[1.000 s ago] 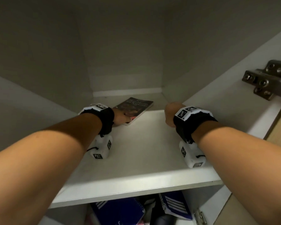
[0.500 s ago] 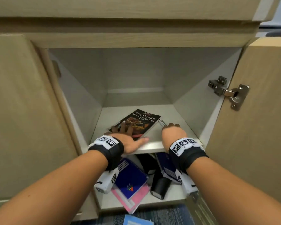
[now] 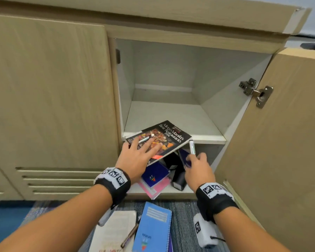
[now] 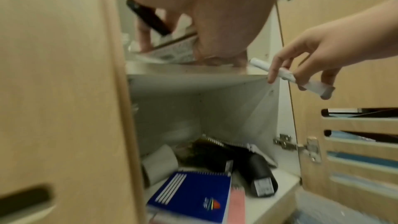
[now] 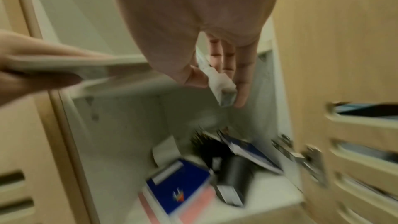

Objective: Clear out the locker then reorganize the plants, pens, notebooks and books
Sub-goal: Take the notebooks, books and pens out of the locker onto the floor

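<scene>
My left hand (image 3: pixel 140 151) grips a black restaurant guide book (image 3: pixel 168 136) at its near corner, tilted over the front edge of the upper shelf (image 3: pixel 171 115). Its fingers also pin a dark pen (image 3: pixel 146 138) on the cover. In the left wrist view the dark pen (image 4: pixel 148 18) crosses the fingers above the book (image 4: pixel 172 52). My right hand (image 3: pixel 195 157) pinches a white pen (image 3: pixel 192 147), pointing up, just right of the book. The right wrist view shows the white pen (image 5: pixel 217 77) between thumb and fingers.
The lower shelf holds a blue spiral notebook (image 3: pixel 155 174), a pink notebook (image 3: pixel 156 188) and a black cylinder (image 3: pixel 178 177). On the carpet below lie a light blue notebook (image 3: pixel 153 226) and an open white notebook (image 3: pixel 115 231). The locker door (image 3: pixel 280 142) stands open at right.
Both hands have drawn back out of the upper shelf. The left brought the book and dark pen to the shelf's front edge; the right lifted the white pen clear.
</scene>
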The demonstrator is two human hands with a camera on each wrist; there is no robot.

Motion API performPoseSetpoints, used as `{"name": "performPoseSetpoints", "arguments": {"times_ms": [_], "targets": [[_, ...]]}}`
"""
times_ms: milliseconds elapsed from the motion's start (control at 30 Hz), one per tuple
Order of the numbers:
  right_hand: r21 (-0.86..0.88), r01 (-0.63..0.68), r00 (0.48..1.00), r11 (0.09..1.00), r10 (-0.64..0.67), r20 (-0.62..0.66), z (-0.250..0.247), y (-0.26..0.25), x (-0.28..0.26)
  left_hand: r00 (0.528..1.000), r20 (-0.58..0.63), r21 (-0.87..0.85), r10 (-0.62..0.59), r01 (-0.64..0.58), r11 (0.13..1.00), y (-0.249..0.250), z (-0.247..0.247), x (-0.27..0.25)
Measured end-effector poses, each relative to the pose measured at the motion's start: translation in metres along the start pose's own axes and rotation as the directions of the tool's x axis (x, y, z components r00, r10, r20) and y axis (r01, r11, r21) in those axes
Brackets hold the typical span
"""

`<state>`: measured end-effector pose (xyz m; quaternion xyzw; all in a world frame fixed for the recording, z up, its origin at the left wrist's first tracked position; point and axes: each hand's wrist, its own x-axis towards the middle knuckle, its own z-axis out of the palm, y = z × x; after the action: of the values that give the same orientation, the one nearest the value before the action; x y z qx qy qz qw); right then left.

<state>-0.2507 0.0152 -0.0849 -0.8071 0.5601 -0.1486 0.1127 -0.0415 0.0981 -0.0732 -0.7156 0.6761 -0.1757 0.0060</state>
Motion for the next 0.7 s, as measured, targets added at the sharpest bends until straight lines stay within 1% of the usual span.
{"name": "performPoseSetpoints", "arguments": {"times_ms": [100,167,200,267,333,400,500,567,600,700], "targets": [[-0.053,-0.035,0.993,0.998,0.041,0.111,0.021,0.012,-0.027,0.988,-0.08,0.036,0.134,-0.132,0.991,-0.01,0.009,-0.049],[-0.106,-0.033,0.97,0.994,0.057,0.235,0.034,0.018,-0.043,0.96,-0.128,0.078,0.249,-0.241,0.967,-0.016,0.025,-0.083],[-0.128,-0.018,0.95,0.992,0.057,0.306,0.04,0.02,-0.051,0.944,-0.12,0.095,0.306,-0.296,0.95,-0.018,0.034,-0.097],[-0.131,0.011,0.913,0.991,0.044,0.406,0.055,0.02,-0.063,0.904,-0.051,0.116,0.424,-0.417,0.902,-0.019,0.058,-0.123],[-0.089,0.033,0.883,0.995,0.013,0.47,0.075,0.016,-0.073,0.882,0.032,0.077,0.47,-0.471,0.879,-0.015,0.082,-0.142],[-0.047,0.056,0.849,0.997,-0.023,0.528,0.099,0.014,-0.08,0.887,0.113,0.037,0.447,-0.453,0.891,-0.009,0.106,-0.154],[0.007,0.064,0.803,0.998,-0.056,0.593,0.136,0.013,-0.088,0.887,0.272,0.009,0.374,-0.391,0.92,0.0,0.14,-0.162],[0.027,0.071,0.78,0.997,-0.072,0.621,0.16,0.015,-0.09,0.892,0.297,-0.026,0.339,-0.348,0.937,0.004,0.16,-0.165],[0.034,0.07,0.772,0.997,-0.075,0.631,0.171,0.015,-0.09,0.902,0.304,-0.048,0.305,-0.306,0.951,0.006,0.167,-0.165],[0.065,0.057,0.763,0.996,-0.085,0.641,0.203,0.011,-0.085,0.93,0.332,-0.122,0.155,-0.121,0.985,0.011,0.19,-0.167]]}}
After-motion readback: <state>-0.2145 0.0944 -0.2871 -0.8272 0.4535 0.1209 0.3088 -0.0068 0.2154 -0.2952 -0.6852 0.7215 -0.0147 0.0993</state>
